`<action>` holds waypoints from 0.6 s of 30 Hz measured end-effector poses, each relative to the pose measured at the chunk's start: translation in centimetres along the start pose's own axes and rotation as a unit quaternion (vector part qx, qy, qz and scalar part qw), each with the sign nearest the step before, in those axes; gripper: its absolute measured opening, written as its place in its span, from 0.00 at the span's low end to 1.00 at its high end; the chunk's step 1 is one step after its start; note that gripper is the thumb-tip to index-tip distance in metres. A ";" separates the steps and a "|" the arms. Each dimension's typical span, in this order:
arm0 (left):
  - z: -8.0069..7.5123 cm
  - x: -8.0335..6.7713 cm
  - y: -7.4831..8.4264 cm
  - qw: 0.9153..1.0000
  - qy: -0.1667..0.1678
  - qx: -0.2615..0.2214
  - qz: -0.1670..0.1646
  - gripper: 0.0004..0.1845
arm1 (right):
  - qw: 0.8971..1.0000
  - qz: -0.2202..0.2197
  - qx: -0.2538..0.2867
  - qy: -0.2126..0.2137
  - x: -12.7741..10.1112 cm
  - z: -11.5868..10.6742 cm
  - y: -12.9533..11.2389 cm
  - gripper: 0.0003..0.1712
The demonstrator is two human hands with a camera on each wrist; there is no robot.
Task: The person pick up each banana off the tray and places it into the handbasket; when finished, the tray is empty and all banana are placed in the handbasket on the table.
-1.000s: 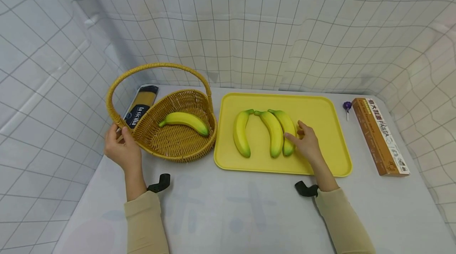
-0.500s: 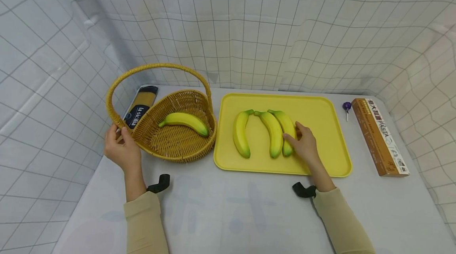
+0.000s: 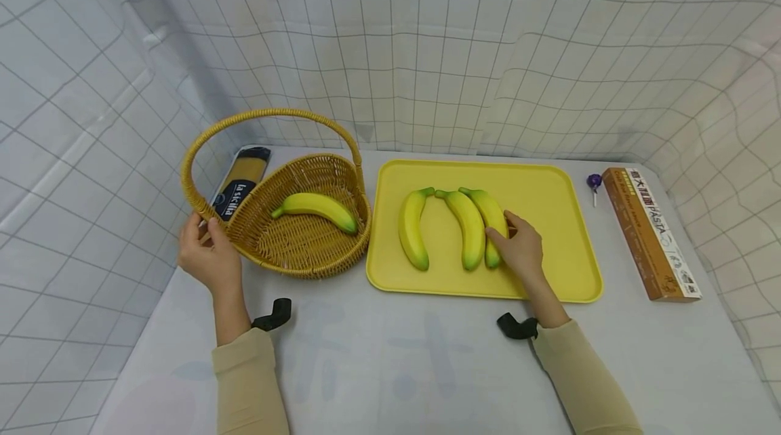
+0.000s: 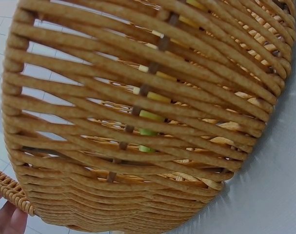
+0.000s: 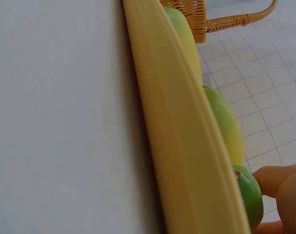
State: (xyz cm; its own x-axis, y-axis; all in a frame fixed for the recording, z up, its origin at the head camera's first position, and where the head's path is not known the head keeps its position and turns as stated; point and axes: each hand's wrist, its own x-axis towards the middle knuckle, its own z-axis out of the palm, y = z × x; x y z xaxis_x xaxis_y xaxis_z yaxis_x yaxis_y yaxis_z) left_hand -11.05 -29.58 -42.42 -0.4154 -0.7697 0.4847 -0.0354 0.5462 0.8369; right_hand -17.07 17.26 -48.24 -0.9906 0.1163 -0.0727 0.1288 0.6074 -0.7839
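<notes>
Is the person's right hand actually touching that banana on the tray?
Touching. In the head view, the right hand has its thumb and fingers against the rightmost banana on the yellow tray.

The person wears a long-sleeved top of plain beige, soft-looking cloth; each long beige sleeve (image 3: 249,381) runs down the forearm and ends in a snug cuff just short of the wrist. The other sleeve (image 3: 582,377) matches it, with no print or buttons showing. Just above each cuff sits a small black strap-like mount: one black wrist mount (image 3: 272,314) on the left arm and one (image 3: 516,326) on the right. Both hands, left (image 3: 207,255) and right (image 3: 521,249), are bare, with no gloves, rings or watch showing.
</notes>
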 end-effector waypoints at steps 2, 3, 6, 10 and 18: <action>0.0 0.0 0.0 1.000 0.000 -0.001 -0.001 0.15 | 1.000 0.005 0.002 0.008 0.0 0.0 0.0 0.37; 0.0 0.0 0.0 1.000 -0.001 -0.002 -0.002 0.15 | 1.000 0.007 0.002 0.012 0.0 0.1 0.0 0.37; 0.0 0.1 0.1 1.000 -0.002 -0.001 -0.005 0.15 | 1.000 0.011 0.000 0.022 0.1 0.1 0.0 0.36; -0.1 0.1 0.2 1.000 -0.004 0.002 -0.007 0.15 | 0.999 0.012 0.000 0.030 0.2 0.2 0.1 0.35; -0.1 0.1 0.0 1.000 -0.006 0.002 -0.009 0.15 | 0.999 0.018 0.016 0.048 0.2 0.1 0.1 0.35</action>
State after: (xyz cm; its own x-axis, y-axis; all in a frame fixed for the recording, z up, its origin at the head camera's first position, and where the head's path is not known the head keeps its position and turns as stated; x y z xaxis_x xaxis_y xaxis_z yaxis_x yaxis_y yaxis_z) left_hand -10.94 -29.68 -42.33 -0.4264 -0.7755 0.4656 -0.0470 0.5330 0.8448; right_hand -17.30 17.28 -48.35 -0.9760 0.2136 -0.0418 0.1605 0.5767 -0.8010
